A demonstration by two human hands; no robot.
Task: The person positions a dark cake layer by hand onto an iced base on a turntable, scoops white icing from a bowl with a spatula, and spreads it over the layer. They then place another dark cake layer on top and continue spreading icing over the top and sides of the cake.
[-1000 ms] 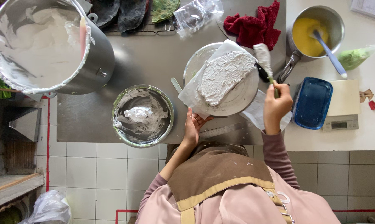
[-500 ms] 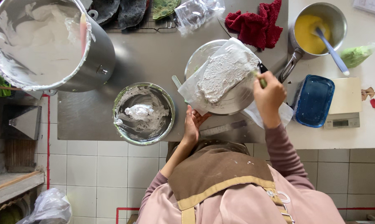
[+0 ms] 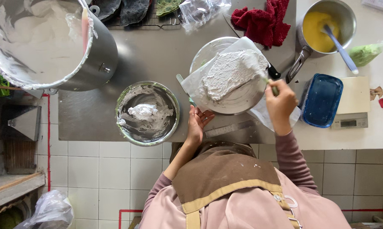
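— What is the right hand doing?
— It is closed around a thin tool handle, just at the right edge of the cake, which is covered in white cream.

— And the cake itself?
— It lies on a sheet of paper on a round stand, just ahead and left of that hand, on the steel desk.

— The left hand?
— Its fingers are loosely spread, touching the near rim of the stand and gripping nothing.

— What sits around them?
— A small bowl smeared with cream stands just left of the left hand. A big pot of cream stands farther left. Right of the right hand is a blue box beside a scale. Beyond those, a saucepan of yellow mix and a red cloth.
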